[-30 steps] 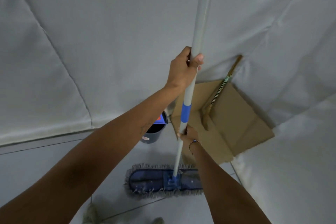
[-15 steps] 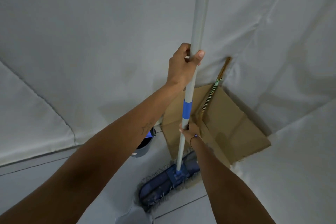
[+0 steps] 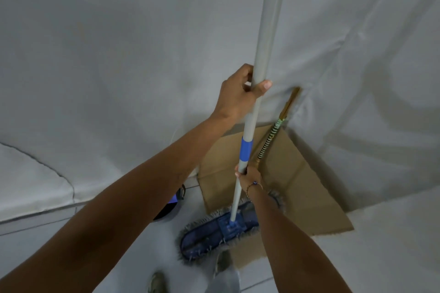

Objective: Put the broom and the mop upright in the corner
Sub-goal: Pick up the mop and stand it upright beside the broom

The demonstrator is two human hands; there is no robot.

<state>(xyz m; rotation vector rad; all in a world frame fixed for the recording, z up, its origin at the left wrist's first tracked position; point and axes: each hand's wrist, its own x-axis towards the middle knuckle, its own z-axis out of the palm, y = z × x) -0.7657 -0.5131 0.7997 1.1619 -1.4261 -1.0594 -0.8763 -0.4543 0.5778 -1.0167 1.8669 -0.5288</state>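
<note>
A: Item one, the mop [image 3: 256, 112]?
B: Grey pole, near upright, blue band partway down. Blue fringed head [image 3: 214, 233] flat on the floor, one end lying over the edge of the cardboard sheet [image 3: 307, 188].

A: Hands on it?
B: Left hand [image 3: 240, 93], high on the pole, fingers wrapped round it, thumb across the front. Right hand [image 3: 247, 175], low, just under the blue band, closed round the pole; thin bracelet at the wrist.

A: Item two, the broom [image 3: 273, 135]?
B: Leaning upright in the corner, where the two white cloth-covered walls [image 3: 119, 54] meet. Striped wrapping on the shaft, brown tip against the fabric. Its foot is hidden behind the right hand. No hand on it.

A: Other entries?
B: Dark bucket [image 3: 171, 204] with a blue part, mostly hidden behind the left forearm. A shoe [image 3: 156, 283] at the bottom edge.
</note>
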